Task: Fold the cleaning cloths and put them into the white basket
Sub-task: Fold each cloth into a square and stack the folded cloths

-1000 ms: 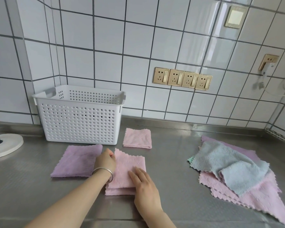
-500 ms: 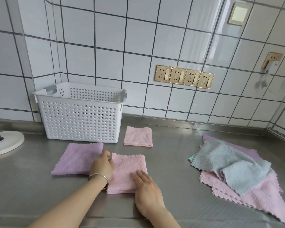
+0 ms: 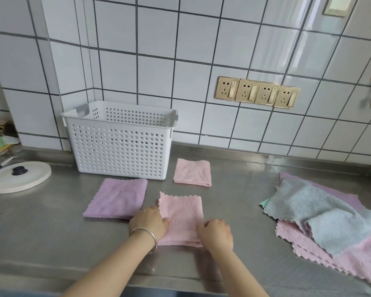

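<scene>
Now folding the third cloth

We press both hands on the pink cloth (image 3: 181,217) at the near middle of the table (image 3: 234,202): left hand (image 3: 148,221) holds its left edge, right hand (image 3: 215,232) its near right corner, fingers curled onto the fabric. We judge this fold almost finished; next it needs lifting into the white basket (image 3: 120,142), far left.

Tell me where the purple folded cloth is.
The purple cloth lies on the counter, just in front of the white basket, left of the pink cloth.
</scene>
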`<state>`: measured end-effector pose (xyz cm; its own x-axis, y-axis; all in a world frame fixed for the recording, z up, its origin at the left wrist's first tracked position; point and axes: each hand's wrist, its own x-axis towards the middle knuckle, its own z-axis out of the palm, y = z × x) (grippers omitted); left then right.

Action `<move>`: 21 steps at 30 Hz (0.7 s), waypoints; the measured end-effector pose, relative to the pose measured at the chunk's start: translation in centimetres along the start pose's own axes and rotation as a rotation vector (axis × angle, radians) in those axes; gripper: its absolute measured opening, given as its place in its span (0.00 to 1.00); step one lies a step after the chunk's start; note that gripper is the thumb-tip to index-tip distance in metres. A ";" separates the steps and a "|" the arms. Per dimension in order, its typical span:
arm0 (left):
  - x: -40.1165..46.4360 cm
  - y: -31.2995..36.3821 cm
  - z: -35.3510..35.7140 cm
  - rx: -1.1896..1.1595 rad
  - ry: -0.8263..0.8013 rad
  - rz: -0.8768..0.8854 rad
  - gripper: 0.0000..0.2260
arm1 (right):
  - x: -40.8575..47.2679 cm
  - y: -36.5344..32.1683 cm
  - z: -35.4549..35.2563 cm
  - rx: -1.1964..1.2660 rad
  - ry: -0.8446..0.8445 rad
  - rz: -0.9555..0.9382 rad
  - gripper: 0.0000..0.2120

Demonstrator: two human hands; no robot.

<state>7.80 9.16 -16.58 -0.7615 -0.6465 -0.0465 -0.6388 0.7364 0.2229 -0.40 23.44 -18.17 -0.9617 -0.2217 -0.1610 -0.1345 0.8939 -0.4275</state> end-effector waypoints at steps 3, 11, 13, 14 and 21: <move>-0.1 0.9 0.0 -0.094 0.063 0.017 0.17 | -0.2 0.1 -0.3 0.109 0.007 -0.037 0.15; 4.5 3.5 -1.9 -0.864 0.195 -0.029 0.18 | 3.5 -1.5 -3.4 0.555 0.133 -0.110 0.08; 7.2 4.7 -2.4 -0.870 0.164 0.102 0.22 | 6.3 -2.8 -4.5 0.623 0.159 -0.102 0.08; 8.7 5.3 -2.4 -0.832 0.137 0.173 0.23 | 7.7 -3.3 -4.9 0.644 0.165 -0.093 0.08; 17.1 7.9 -2.0 -0.593 0.010 0.177 0.25 | 16.4 -5.4 -4.5 0.682 0.124 0.007 0.07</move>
<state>-10.02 3.56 -13.67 -0.8475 -0.5285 0.0497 -0.3305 0.5986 0.7296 -16.53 16.75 -14.56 -0.9876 -0.1344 -0.0807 0.0131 0.4421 -0.8969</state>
